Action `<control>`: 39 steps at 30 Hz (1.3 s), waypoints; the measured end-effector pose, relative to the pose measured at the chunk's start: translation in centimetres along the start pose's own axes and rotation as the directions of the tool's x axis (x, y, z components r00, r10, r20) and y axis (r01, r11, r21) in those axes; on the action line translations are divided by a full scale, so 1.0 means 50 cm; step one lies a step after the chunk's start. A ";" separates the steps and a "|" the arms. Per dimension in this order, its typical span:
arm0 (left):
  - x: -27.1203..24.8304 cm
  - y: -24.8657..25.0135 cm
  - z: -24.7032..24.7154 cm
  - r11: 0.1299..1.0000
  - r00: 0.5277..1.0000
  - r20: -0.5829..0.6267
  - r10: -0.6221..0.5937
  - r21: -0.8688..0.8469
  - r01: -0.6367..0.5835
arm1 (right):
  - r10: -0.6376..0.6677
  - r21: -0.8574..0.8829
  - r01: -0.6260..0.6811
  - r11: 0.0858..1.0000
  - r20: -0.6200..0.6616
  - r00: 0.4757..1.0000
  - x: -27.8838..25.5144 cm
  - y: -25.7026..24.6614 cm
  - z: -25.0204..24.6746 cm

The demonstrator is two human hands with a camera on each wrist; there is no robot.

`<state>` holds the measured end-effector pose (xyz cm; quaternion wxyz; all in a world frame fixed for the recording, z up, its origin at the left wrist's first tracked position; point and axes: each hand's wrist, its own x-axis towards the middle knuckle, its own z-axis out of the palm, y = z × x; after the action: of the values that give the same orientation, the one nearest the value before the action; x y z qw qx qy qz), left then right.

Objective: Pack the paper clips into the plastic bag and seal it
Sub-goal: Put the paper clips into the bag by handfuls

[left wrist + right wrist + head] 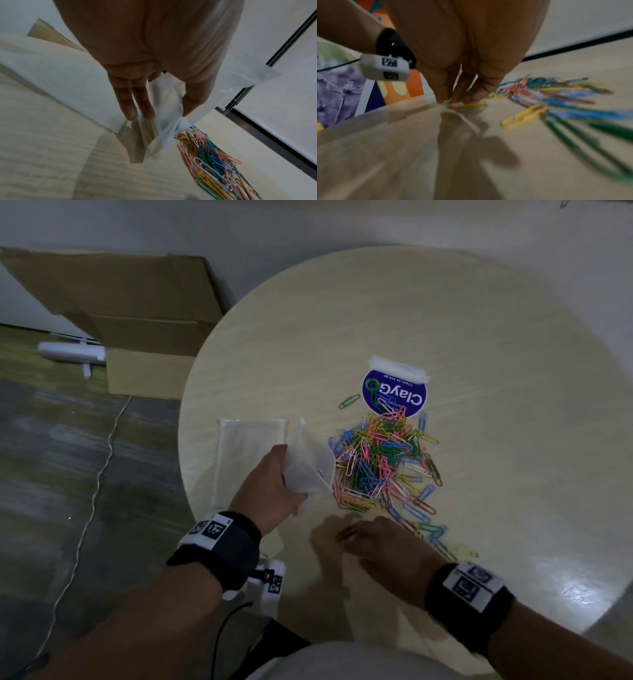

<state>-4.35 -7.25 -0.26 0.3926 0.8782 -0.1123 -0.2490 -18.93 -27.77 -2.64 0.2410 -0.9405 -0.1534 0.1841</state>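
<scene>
Nearest the head camera, two forearms with black wrist bands are seen reaching over a round table [479, 337]. A small plastic bag [310, 463] is held by the left hand [270, 491], pinched between thumb and fingers [130, 102]; in the left wrist view its mouth is kept spread and turned toward the pile, presumably so that clips can be dropped straight in, and a few yellow clips [148, 132] appear to be inside already. Just beyond the bag's mouth lies the heap of coloured paper clips [383, 460], most of it still unpacked, so the task is judged to be at an early stage. Below and to the right of the held bag, the right hand [383, 539] is lowered to the tabletop with its fingertips [453, 97] bunched around what looks like an orange or yellow clip [346, 531]; because of blur it cannot be told whether the clip is actually gripped or only touched. A stack of spare bags [246, 450] lies flat just left of the held bag. Past the pile, a blue round sticker [394, 395] is seen on the table.
</scene>
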 end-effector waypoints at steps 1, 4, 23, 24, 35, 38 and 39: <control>0.000 0.000 0.000 1.000 1.000 0.002 -0.002 -0.001 0.002 | 0.007 -0.028 -0.007 1.000 0.004 1.000 0.000 0.000 0.013; 0.001 0.005 -0.001 0.999 1.000 0.010 -0.028 -0.041 0.029 | 0.124 -0.021 -0.129 0.991 -0.158 0.980 0.019 0.014 0.006; -0.003 0.001 0.007 0.996 1.000 0.014 -0.013 -0.083 0.015 | 0.686 0.222 -0.649 0.727 -0.220 0.693 -0.074 0.071 -0.004; -0.005 0.004 0.008 0.996 1.000 0.016 -0.013 -0.086 0.015 | 0.658 0.252 -0.609 0.752 -0.225 0.719 -0.049 0.065 -0.016; -0.020 0.005 0.007 0.997 0.999 0.037 0.003 -0.078 0.000 | 0.755 0.155 -0.745 0.648 -0.257 0.603 0.009 0.102 -0.077; -0.023 0.004 0.008 0.998 0.999 0.042 0.005 -0.068 -0.003 | 0.663 0.023 -0.684 0.729 -0.269 0.698 0.015 0.074 -0.047; -0.023 0.004 0.008 0.998 0.999 0.042 0.004 -0.065 -0.001 | 0.647 0.027 -0.667 0.745 -0.272 0.712 0.017 0.071 -0.036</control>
<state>-5.56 -7.18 0.04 0.4187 0.8594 -0.1136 -0.2705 -16.73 -31.14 -3.21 0.1434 -0.9573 0.2179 0.1249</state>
